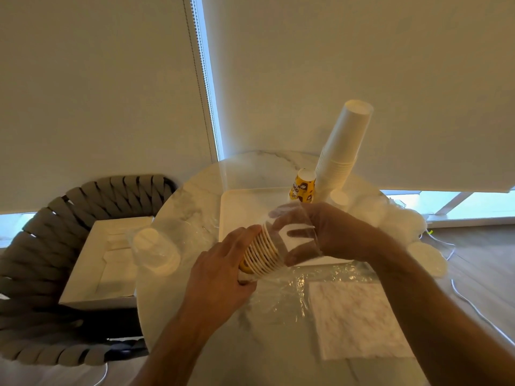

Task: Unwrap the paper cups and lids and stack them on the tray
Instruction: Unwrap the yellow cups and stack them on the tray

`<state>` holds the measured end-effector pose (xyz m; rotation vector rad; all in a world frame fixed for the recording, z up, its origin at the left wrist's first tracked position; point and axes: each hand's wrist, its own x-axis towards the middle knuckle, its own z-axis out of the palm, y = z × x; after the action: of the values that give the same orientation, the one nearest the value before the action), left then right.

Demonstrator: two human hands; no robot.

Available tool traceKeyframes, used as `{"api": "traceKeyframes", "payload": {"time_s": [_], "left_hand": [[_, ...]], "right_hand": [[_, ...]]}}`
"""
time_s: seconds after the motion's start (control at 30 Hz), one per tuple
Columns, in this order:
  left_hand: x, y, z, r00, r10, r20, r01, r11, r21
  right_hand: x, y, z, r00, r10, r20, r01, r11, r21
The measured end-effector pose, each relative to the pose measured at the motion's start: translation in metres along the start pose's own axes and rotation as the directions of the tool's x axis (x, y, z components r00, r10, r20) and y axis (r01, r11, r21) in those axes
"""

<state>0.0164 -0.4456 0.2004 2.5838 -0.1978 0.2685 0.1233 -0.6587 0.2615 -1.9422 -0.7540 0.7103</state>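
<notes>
Centre frame, the left hand [220, 263] grips the nested stack of yellow-patterned paper cups [262, 253], long axis tilted up-right; the right hand [328, 232] pinches the clear plastic sleeve [295, 232] over its open end, just before the white tray [242, 210].

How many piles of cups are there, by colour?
Yellow patterned stacks: 2 — one held by both hands, one on the tray
White stacks: 2 — tall stack on the tray, wrapped stack on the table
Total: 4
</notes>
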Motion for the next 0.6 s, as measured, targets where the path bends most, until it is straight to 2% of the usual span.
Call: {"api": "traceKeyframes", "payload": {"time_s": [0.17, 0.23, 0.4, 0.6], "left_hand": [[0.000, -0.001, 0.001, 1.000, 0.012, 0.010, -0.012, 1.000, 0.006], [0.000, -0.002, 0.001, 1.000, 0.008, 0.012, -0.008, 1.000, 0.001], [0.000, -0.001, -0.001, 1.000, -0.017, 0.019, 0.017, 1.000, -0.024], [-0.004, -0.004, -0.008, 0.992, -0.125, -0.008, 0.122, 0.981, -0.152]], "right_hand": [[0.006, 0.000, 0.011, 0.995, -0.099, -0.001, 0.096, 0.975, -0.202], [0.007, -0.002, 0.014, 0.993, -0.113, -0.018, 0.107, 0.970, -0.220], [0.005, 0.000, 0.011, 0.991, -0.120, -0.054, 0.109, 0.979, -0.171], [-0.004, 0.006, -0.002, 0.981, -0.042, -0.188, 0.051, 0.998, 0.041]]}}
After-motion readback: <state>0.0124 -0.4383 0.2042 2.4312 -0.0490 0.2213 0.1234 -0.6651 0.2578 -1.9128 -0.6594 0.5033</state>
